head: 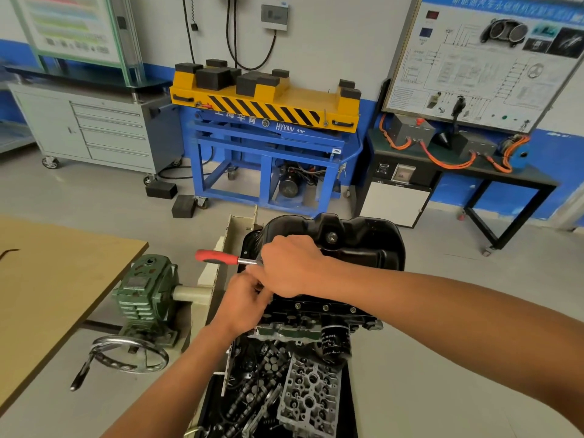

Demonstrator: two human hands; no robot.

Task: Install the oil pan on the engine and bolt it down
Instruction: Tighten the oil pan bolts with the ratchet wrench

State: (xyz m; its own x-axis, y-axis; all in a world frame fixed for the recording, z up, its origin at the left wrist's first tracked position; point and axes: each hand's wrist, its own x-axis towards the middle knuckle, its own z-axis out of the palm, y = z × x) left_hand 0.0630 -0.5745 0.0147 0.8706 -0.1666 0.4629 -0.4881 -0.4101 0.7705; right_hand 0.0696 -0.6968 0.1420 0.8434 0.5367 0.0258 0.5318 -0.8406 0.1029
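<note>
The black tray (352,406) holds a grey cylinder head (311,396) along its right edge, with camshafts (243,403) and small loose parts heaped toward its left edge.

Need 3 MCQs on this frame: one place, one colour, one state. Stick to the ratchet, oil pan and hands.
1. Where is the ratchet relative to the oil pan?
A) at its left edge
B) at its right edge
C) inside it

2. What colour is the oil pan?
A) yellow
B) black
C) green

3. What is the right hand doing?
A) hanging idle
B) lying flat, fingers straight
C) fingers curled over the ratchet head

Key:
1 A: the red handle juts out leftward from under the right hand at the pan's left side.
2 B: the whole pan is black.
3 C: the curled fingers cover the ratchet head.
</note>
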